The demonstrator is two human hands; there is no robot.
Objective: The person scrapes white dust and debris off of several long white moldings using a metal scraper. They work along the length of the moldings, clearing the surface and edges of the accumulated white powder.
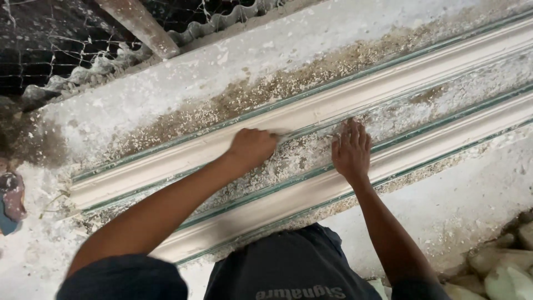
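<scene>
Nearest: the person's dark shirt and both bare forearms, reaching away over the work surface. At the near right corner, a heap of pale rubble chunks [508, 261].

Next out, a long white plaster moulding, the near cornice strip [288, 203], runs diagonally from near left to far right on the bench [461, 205], which is caked in white dust. The right hand [351, 153] lies palm down just past it, fingers together and flat, pressed on the crumb-strewn band of plaster scrapings [288, 158] between the two strips.

Left of that, the left hand [252, 147] is curled into a loose fist against the near edge of the far cornice strip [333, 103]. The fingers are closed, perhaps around a small scraper or blade at the thumb side; I cannot tell what it is.

Judgement on handling: these castings look stiff but brittle, heavy for their section, dusty rather than slippery. A long strip like this would likely snap if lifted from one end; support it from under at spread points, not by the thin profiled edges.

Farther out: brownish grit along the far strip, then bare whitened slab. Beyond the far left edge, a corrugated sheet [222, 22], a slanting timber post [139, 25] and wire mesh [50, 44].
</scene>
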